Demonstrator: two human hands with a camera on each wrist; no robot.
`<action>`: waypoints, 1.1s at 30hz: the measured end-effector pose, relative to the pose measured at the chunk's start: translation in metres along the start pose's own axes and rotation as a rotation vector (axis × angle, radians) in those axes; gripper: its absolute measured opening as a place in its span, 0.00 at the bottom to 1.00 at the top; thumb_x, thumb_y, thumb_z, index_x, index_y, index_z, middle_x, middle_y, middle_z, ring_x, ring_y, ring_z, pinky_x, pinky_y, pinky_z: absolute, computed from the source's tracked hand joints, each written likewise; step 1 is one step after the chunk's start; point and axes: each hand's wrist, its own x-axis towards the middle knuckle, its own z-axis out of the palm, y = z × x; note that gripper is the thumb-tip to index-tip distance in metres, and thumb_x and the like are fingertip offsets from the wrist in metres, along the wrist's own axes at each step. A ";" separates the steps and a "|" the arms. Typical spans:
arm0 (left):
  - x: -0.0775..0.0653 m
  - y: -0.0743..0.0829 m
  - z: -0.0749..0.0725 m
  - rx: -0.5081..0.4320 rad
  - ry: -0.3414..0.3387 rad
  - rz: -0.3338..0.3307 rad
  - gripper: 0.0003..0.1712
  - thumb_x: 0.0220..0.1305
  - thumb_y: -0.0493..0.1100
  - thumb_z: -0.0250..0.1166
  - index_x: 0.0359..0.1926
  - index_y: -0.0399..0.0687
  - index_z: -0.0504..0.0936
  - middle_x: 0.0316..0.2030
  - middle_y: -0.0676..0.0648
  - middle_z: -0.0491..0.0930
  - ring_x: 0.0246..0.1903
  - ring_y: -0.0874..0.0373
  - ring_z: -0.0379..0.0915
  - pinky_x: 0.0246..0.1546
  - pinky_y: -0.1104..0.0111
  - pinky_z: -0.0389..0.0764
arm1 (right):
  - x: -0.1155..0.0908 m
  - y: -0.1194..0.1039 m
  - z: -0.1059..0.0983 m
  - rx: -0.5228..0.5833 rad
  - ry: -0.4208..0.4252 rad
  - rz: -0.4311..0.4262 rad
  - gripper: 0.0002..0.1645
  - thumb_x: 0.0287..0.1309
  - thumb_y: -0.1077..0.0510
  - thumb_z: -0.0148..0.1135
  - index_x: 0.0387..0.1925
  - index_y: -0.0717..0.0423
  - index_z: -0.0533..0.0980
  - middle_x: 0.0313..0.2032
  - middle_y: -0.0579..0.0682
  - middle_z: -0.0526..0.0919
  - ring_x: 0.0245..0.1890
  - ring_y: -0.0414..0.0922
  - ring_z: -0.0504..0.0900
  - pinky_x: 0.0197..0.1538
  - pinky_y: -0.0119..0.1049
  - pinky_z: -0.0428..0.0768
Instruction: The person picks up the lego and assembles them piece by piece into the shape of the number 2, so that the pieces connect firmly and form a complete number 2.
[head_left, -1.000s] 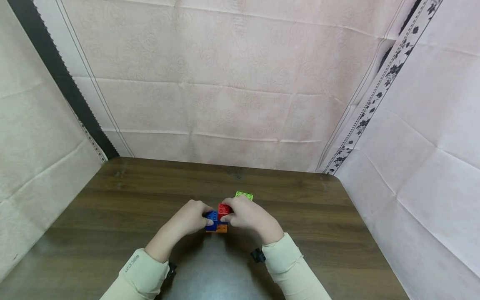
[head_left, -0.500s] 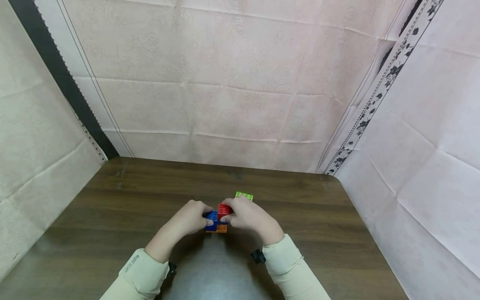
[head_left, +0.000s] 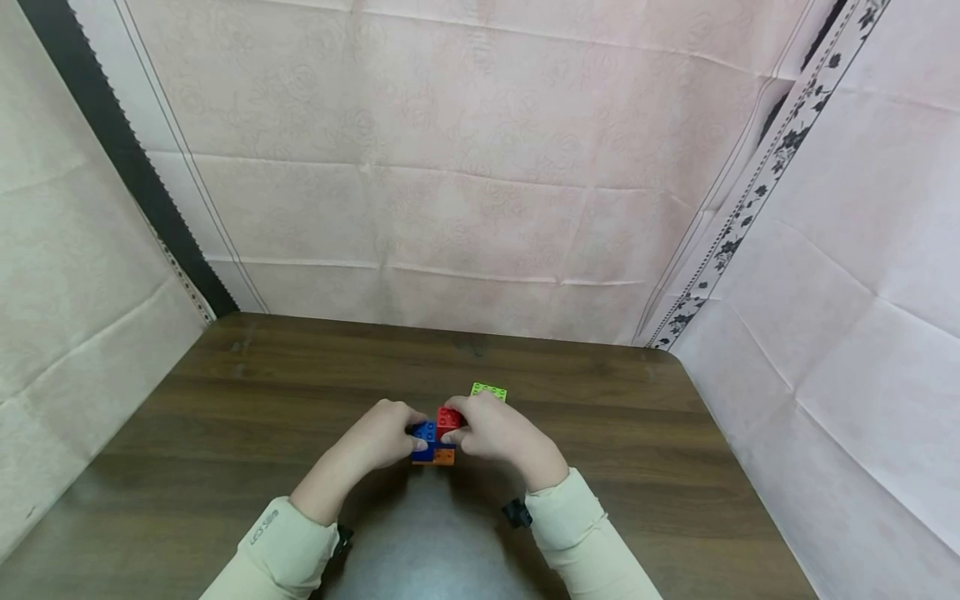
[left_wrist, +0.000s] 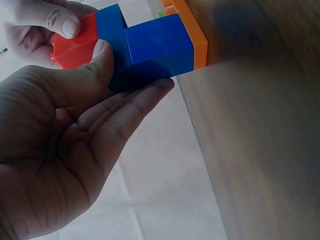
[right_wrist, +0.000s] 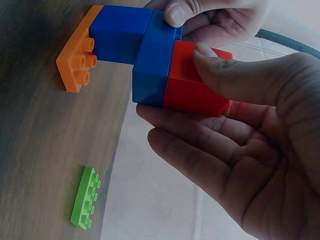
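An orange studded plate (right_wrist: 70, 62) lies flat on the table, with a blue brick (right_wrist: 117, 35) standing on one end of it. Across that sits a second blue brick (right_wrist: 150, 65), whose far part overhangs the orange studs. A red brick (right_wrist: 192, 80) sits on the overhanging part. My left hand (head_left: 384, 433) grips the upper blue brick between thumb and fingers. From the other side my right hand (head_left: 501, 433) pinches the red brick, its thumb on one face and fingers underneath in the right wrist view. Any gap between red and blue is too small to tell.
A light green studded plate (head_left: 490, 389) lies on the brown wooden table (head_left: 300, 367), just beyond the right hand and partly hidden by it. Pale cloth (head_left: 465, 208) hangs behind the table and along both sides.
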 end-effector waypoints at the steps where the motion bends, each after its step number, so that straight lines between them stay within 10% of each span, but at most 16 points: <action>1: 0.000 0.000 0.000 0.000 0.000 0.000 0.19 0.62 0.40 0.72 0.53 0.41 0.86 0.42 0.45 0.86 0.37 0.56 0.84 0.41 0.57 0.85 | 0.000 0.000 0.000 -0.005 0.001 -0.001 0.21 0.65 0.52 0.68 0.56 0.56 0.78 0.32 0.40 0.80 0.27 0.37 0.77 0.33 0.29 0.78; 33: 0.000 0.002 0.000 -0.001 -0.005 -0.008 0.20 0.63 0.40 0.72 0.55 0.40 0.85 0.44 0.44 0.86 0.37 0.57 0.83 0.40 0.58 0.85 | -0.001 0.003 0.001 -0.001 0.005 -0.003 0.21 0.65 0.51 0.67 0.56 0.54 0.78 0.30 0.39 0.79 0.27 0.37 0.76 0.31 0.30 0.77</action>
